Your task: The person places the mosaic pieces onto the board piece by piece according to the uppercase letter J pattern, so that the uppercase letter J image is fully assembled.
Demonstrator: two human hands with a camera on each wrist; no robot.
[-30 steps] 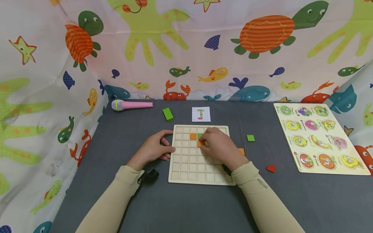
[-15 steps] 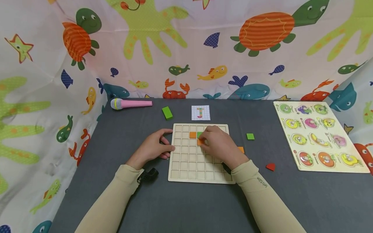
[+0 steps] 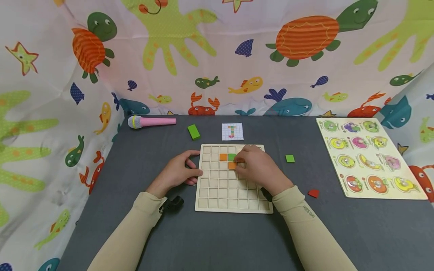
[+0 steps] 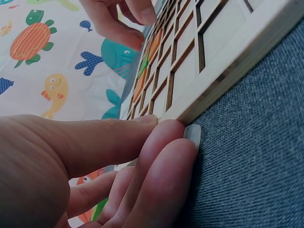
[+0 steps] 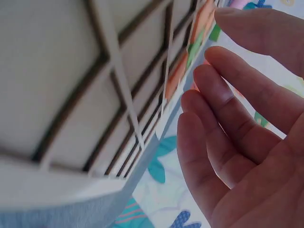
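Observation:
A wooden grid board (image 3: pixel 218 194) lies on the table. Near its far side sit a green tile (image 3: pixel 232 157), an orange tile (image 3: pixel 223 157) to its left and another orange tile (image 3: pixel 232 165) below it. More orange shows right of the green one, partly behind my right hand (image 3: pixel 259 167). That hand is over the board, its fingertips beside the tiles; in the right wrist view thumb and fingers stand apart with nothing between them. My left hand (image 3: pixel 176 169) holds the board's left edge, thumb (image 4: pixel 114 137) on top and fingers curled against the side.
Behind the board lie a pattern card (image 3: pixel 232 131), a green block (image 3: pixel 194 132) and a pink toy microphone (image 3: pixel 152 122). To the right are a green square tile (image 3: pixel 289 158), a red piece (image 3: pixel 313 193) and a fruit puzzle board (image 3: pixel 369 158). A printed curtain (image 3: pixel 223 45) hangs behind.
My right hand has let go of the lower orange tile and drawn slightly right, showing more of it. An orange piece right of the board is now hidden behind that hand. My left hand stays put.

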